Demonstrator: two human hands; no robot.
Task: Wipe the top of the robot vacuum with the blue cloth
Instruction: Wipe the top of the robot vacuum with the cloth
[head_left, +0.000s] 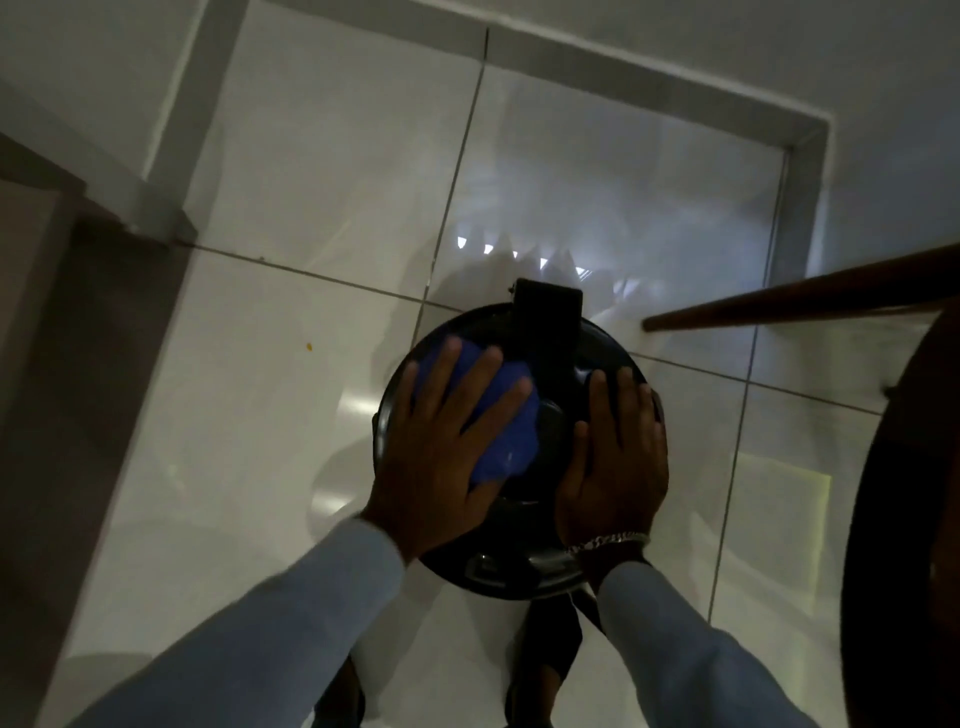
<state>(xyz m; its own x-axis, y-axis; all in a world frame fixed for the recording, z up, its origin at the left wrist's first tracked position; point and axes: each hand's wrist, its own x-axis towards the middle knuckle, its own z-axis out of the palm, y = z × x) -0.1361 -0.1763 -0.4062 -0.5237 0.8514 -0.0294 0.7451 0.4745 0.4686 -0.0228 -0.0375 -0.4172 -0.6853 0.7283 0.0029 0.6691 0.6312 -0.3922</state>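
Observation:
A round black robot vacuum (550, 332) sits on the white tiled floor, in the middle of the head view. My left hand (447, 447) lies flat on its left half with fingers spread, pressing a crumpled blue cloth (506, 436) against the top. The cloth shows between and to the right of the fingers. My right hand (615, 462) rests palm down on the vacuum's right side, fingers together, with a silver bracelet at the wrist. A black raised block on the far part of the vacuum's top stays uncovered.
A dark wooden chair or table leg (779, 306) slants in from the right, with a dark rounded furniture edge (893, 519) at the far right. Grey skirting (649, 78) lines the walls behind. A brown door frame (78, 312) stands at left. My feet (545, 670) show below the vacuum.

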